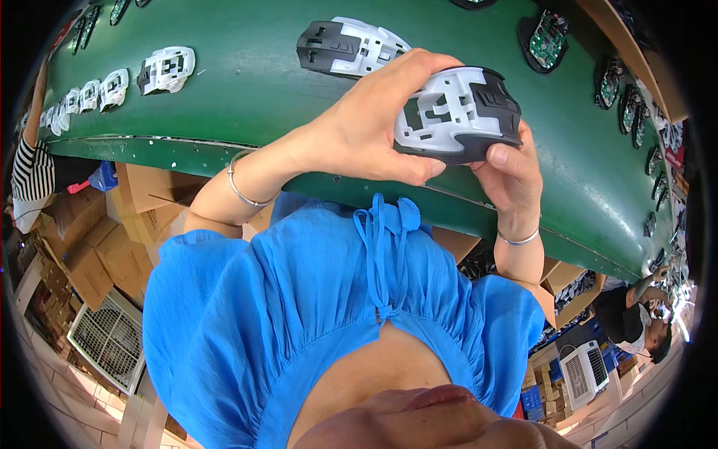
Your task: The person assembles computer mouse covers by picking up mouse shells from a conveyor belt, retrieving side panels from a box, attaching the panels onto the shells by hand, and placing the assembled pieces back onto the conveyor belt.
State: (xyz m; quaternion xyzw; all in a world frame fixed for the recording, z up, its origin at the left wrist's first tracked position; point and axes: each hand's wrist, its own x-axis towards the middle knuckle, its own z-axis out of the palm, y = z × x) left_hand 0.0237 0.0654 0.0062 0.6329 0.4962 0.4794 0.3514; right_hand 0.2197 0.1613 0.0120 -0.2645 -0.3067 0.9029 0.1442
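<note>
Between my two hands, above the green work surface, is a white and black plastic shell (pixel 441 112) shaped like a computer mouse cover, its cut-out side in sight. My left hand (pixel 374 120) grips its left end, with the thumb along the near edge and the fingers over the far edge. On the right, my right hand (pixel 512 165) holds the black end; the thumb presses near the lower corner, and the other fingers are partly hidden behind the shell. A second white and black shell (pixel 351 46) lies just beyond my left hand.
Several white shells (pixel 114 88) form a row along the left of the green table (pixel 247 97). Black bases with green circuit boards (pixel 550 41) line the right side, beside a cardboard edge (pixel 636 52). Other people (pixel 34 176) stand at the far left and far right.
</note>
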